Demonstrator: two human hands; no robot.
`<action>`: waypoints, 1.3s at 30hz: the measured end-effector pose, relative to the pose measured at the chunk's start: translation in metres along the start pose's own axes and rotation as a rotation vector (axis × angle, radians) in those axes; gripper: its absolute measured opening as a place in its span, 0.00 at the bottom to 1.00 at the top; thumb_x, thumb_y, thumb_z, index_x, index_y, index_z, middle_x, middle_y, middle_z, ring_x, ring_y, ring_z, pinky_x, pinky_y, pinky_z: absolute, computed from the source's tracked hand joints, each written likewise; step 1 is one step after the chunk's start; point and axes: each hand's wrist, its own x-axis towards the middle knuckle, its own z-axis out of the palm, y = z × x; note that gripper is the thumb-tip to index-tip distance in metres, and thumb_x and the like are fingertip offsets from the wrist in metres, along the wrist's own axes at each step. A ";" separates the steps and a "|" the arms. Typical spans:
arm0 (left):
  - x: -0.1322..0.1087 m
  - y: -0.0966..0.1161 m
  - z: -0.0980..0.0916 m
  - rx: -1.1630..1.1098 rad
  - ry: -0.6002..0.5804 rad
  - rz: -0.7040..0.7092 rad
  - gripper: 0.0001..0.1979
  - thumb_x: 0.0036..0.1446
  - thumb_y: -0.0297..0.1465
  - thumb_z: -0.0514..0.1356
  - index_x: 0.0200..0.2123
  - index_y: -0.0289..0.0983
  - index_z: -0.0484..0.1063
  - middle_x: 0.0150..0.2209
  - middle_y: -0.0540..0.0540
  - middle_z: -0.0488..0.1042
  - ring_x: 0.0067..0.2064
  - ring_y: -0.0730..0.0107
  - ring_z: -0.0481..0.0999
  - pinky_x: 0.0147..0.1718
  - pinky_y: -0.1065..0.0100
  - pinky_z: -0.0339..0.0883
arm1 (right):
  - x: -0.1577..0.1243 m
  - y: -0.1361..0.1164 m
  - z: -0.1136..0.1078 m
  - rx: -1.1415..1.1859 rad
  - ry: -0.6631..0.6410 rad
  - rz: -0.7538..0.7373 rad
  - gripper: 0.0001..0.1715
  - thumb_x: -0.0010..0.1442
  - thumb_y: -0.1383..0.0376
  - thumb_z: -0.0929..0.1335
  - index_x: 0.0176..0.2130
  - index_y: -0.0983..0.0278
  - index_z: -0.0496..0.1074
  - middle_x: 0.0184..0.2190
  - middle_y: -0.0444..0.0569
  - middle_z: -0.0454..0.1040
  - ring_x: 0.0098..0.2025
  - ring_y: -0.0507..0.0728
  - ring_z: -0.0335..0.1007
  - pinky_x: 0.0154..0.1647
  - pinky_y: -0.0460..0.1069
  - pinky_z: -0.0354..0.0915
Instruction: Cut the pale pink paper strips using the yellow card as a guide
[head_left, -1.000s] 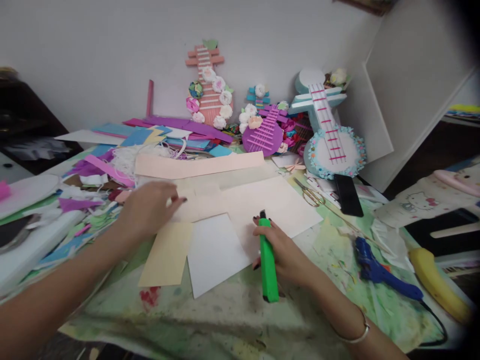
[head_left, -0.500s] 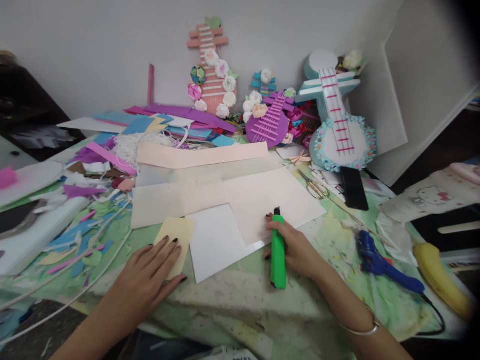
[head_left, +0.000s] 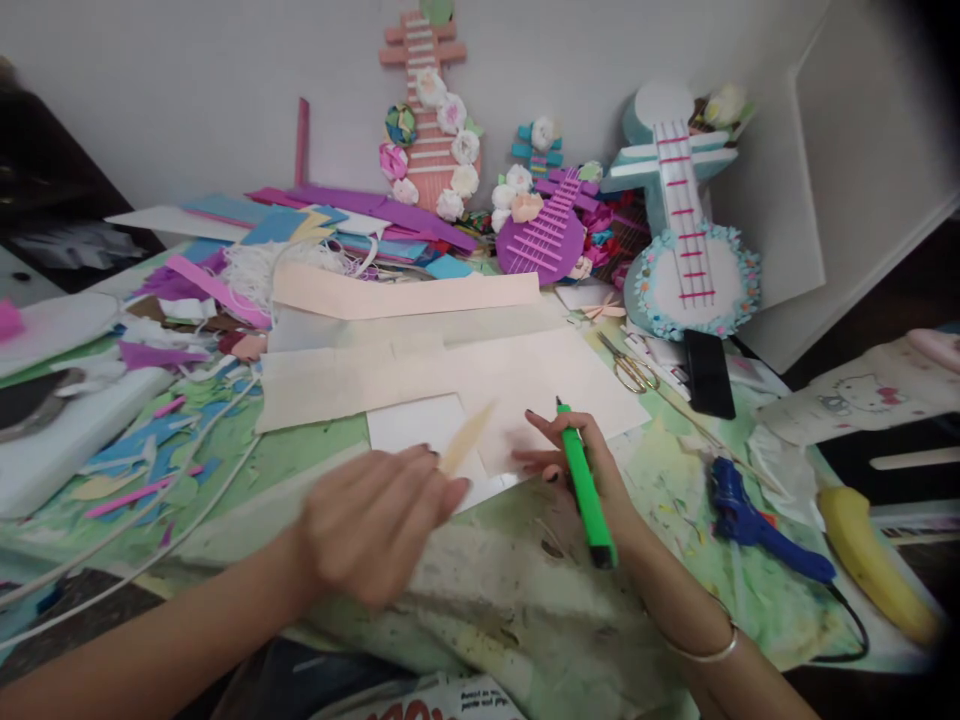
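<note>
My left hand (head_left: 382,520), blurred by motion, is closed on a small pale yellow piece of paper (head_left: 469,437), seen nearly edge-on above the sheets. Between the thumb and fingers of my right hand (head_left: 592,460) is a green utility knife (head_left: 585,490), its dark narrow tip pointing away from me. That hand's index finger stretches toward the yellow paper but is apart from it. Beneath lie a white sheet (head_left: 405,425), partly hidden by my left hand, and a large pale pink sheet (head_left: 540,370).
Gold-handled scissors (head_left: 634,370) and a black phone (head_left: 709,375) lie at right, with a blue glue gun (head_left: 765,520) and a banana (head_left: 874,560) nearer. Paper scraps (head_left: 150,460) and cords cover the left. Decorated lute-shaped models (head_left: 544,245) stand at the back.
My left hand has lifted the yellow paper off the table and moved right with it. The knife has tilted in my right hand, and its fingers have spread. The view has shifted slightly.
</note>
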 end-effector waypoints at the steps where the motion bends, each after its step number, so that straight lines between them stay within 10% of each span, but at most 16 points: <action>1: 0.015 0.006 0.011 0.043 0.070 0.169 0.04 0.57 0.25 0.63 0.29 0.34 0.73 0.29 0.46 0.79 0.33 0.64 0.80 0.30 0.66 0.73 | 0.003 -0.005 0.006 0.119 -0.022 0.026 0.20 0.59 0.55 0.68 0.45 0.53 0.54 0.55 0.52 0.68 0.39 0.58 0.78 0.37 0.54 0.74; 8: 0.059 0.025 0.068 -0.052 0.108 0.433 0.14 0.60 0.29 0.61 0.21 0.34 0.69 0.21 0.46 0.73 0.26 0.68 0.75 0.22 0.68 0.64 | 0.042 -0.022 0.015 -0.062 0.264 0.028 0.24 0.47 0.63 0.75 0.36 0.57 0.57 0.19 0.33 0.55 0.19 0.47 0.54 0.19 0.42 0.53; 19: 0.018 -0.016 0.076 -0.150 -0.084 0.295 0.18 0.61 0.29 0.58 0.18 0.36 0.63 0.17 0.51 0.63 0.20 0.71 0.66 0.19 0.68 0.59 | 0.094 0.013 0.000 -0.475 0.172 0.029 0.19 0.44 0.70 0.69 0.36 0.58 0.61 0.21 0.35 0.59 0.22 0.50 0.57 0.23 0.44 0.55; 29: 0.000 0.002 0.076 -0.082 -0.246 0.114 0.17 0.62 0.33 0.57 0.44 0.22 0.74 0.40 0.31 0.78 0.46 0.47 0.77 0.41 0.56 0.73 | 0.088 0.020 -0.003 -0.474 0.116 0.091 0.19 0.45 0.71 0.65 0.39 0.57 0.60 0.23 0.36 0.60 0.21 0.50 0.58 0.24 0.45 0.56; 39: -0.003 -0.001 0.080 -0.129 -0.392 0.090 0.22 0.64 0.38 0.54 0.48 0.23 0.72 0.49 0.29 0.75 0.52 0.46 0.74 0.50 0.51 0.68 | 0.086 0.018 -0.019 -0.430 0.115 0.059 0.19 0.44 0.72 0.68 0.37 0.57 0.63 0.23 0.37 0.61 0.22 0.51 0.58 0.23 0.46 0.55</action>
